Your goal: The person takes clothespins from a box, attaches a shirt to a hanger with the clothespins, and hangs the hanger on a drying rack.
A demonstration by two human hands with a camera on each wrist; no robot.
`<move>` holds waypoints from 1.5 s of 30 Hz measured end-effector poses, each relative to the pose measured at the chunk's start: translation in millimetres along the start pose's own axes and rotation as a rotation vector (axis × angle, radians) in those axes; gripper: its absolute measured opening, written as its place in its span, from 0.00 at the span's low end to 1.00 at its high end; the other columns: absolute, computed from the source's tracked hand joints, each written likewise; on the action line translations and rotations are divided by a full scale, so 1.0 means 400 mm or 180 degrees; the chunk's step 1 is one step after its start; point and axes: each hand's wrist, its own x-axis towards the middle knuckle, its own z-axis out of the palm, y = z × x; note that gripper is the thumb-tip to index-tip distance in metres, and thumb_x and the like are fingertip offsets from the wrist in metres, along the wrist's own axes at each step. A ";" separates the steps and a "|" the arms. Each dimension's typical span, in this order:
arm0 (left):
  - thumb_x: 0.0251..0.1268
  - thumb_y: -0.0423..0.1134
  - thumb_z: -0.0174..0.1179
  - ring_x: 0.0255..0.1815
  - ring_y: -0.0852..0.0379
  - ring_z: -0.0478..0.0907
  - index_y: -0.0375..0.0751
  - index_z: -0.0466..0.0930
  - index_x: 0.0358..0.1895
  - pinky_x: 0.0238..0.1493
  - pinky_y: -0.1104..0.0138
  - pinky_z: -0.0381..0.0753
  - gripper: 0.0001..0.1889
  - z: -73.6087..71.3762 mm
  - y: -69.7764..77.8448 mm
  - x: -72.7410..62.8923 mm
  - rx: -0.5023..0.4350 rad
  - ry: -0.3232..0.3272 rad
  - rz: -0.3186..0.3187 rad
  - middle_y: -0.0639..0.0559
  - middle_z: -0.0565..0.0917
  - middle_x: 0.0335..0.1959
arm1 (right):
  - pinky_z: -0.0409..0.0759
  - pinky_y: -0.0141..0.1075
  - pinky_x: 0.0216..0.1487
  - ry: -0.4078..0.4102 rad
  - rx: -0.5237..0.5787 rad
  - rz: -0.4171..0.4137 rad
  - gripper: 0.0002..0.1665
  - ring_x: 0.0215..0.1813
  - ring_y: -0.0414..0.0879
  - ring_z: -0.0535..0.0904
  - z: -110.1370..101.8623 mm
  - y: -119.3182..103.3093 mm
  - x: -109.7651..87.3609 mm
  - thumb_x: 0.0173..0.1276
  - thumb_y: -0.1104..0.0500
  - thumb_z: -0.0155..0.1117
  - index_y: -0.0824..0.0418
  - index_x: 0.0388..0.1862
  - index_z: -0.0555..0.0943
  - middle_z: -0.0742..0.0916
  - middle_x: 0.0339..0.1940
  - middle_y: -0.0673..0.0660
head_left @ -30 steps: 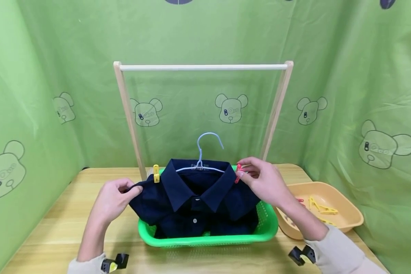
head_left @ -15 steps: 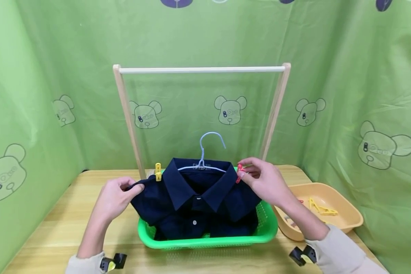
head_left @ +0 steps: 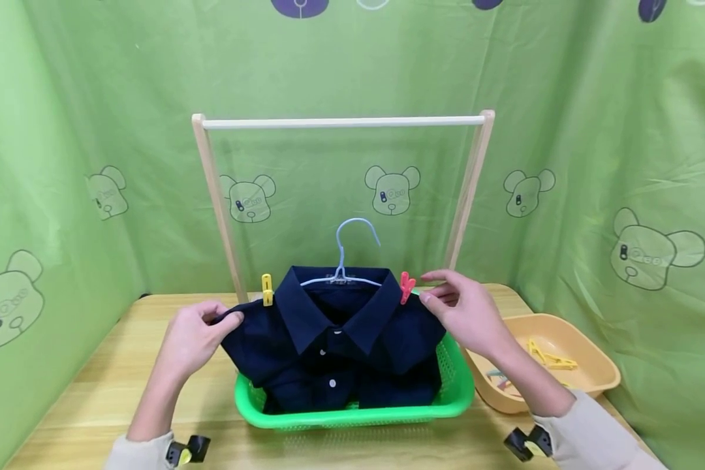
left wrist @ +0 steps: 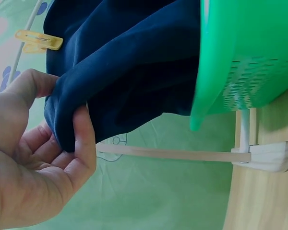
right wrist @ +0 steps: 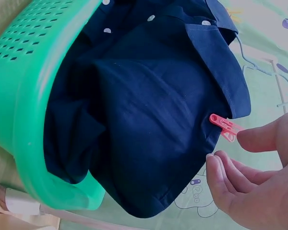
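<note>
A navy collared shirt (head_left: 305, 333) sits on a light-blue wire hanger (head_left: 341, 251), its lower part bunched in the green basket (head_left: 352, 418). My left hand (head_left: 190, 339) pinches the shirt's shoulder at the left; in the left wrist view the cloth is folded between thumb and fingers. A yellow clothespin (head_left: 267, 290) grips the left shoulder beside the collar. On the right shoulder a red clothespin (head_left: 407, 288) is clamped near the collar. Just right of it, my right hand (head_left: 467, 313) holds nothing, thumb and fingers parted; in the right wrist view its fingertips are close to the shirt's edge.
Behind the basket stands a wooden rack with a white rail (head_left: 341, 123). An orange tray (head_left: 599, 365) at the right holds several clothespins, partly behind the right forearm. Green printed curtains (head_left: 317, 176) enclose the wooden table (head_left: 111, 365).
My right hand has let go of the red clothespin and moved slightly right; the clothespin stays on the shirt. The left hand keeps its pinch on the shoulder.
</note>
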 end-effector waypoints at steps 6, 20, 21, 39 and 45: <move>0.65 0.50 0.65 0.26 0.54 0.70 0.45 0.82 0.28 0.28 0.66 0.67 0.13 -0.010 0.015 0.008 0.0043 0.0062 0.0068 0.56 0.74 0.21 | 0.82 0.46 0.48 0.0041 -0.0020 0.0057 0.19 0.45 0.51 0.87 -0.012 0.007 -0.007 0.73 0.58 0.63 0.61 0.60 0.80 0.90 0.43 0.58; 0.65 0.54 0.66 0.26 0.53 0.73 0.47 0.84 0.29 0.29 0.65 0.71 0.15 -0.042 0.056 0.035 0.0142 0.0377 0.0204 0.56 0.80 0.20 | 0.79 0.34 0.37 -0.0060 -0.0016 -0.0069 0.07 0.37 0.48 0.85 -0.010 0.038 -0.027 0.72 0.61 0.65 0.60 0.46 0.84 0.88 0.33 0.52; 0.65 0.54 0.66 0.26 0.53 0.73 0.48 0.84 0.28 0.29 0.65 0.71 0.15 -0.041 0.060 0.038 0.0147 0.0399 0.0214 0.56 0.80 0.20 | 0.79 0.34 0.37 -0.0079 -0.0018 -0.0082 0.06 0.36 0.48 0.84 -0.008 0.040 -0.028 0.72 0.62 0.65 0.60 0.45 0.84 0.87 0.32 0.51; 0.65 0.53 0.66 0.25 0.54 0.73 0.42 0.85 0.29 0.29 0.66 0.72 0.16 -0.060 0.095 0.069 0.0025 0.0606 0.0288 0.54 0.80 0.21 | 0.76 0.35 0.35 -0.0314 -0.0126 0.0035 0.06 0.34 0.40 0.81 0.009 0.051 -0.040 0.72 0.58 0.65 0.58 0.44 0.85 0.88 0.31 0.53; 0.65 0.54 0.66 0.25 0.54 0.72 0.43 0.85 0.29 0.30 0.66 0.71 0.17 -0.073 0.113 0.087 0.0066 0.0706 0.0318 0.55 0.79 0.21 | 0.76 0.34 0.35 -0.0390 -0.0115 0.0023 0.07 0.34 0.40 0.80 0.010 0.055 -0.043 0.72 0.58 0.65 0.59 0.45 0.85 0.87 0.31 0.51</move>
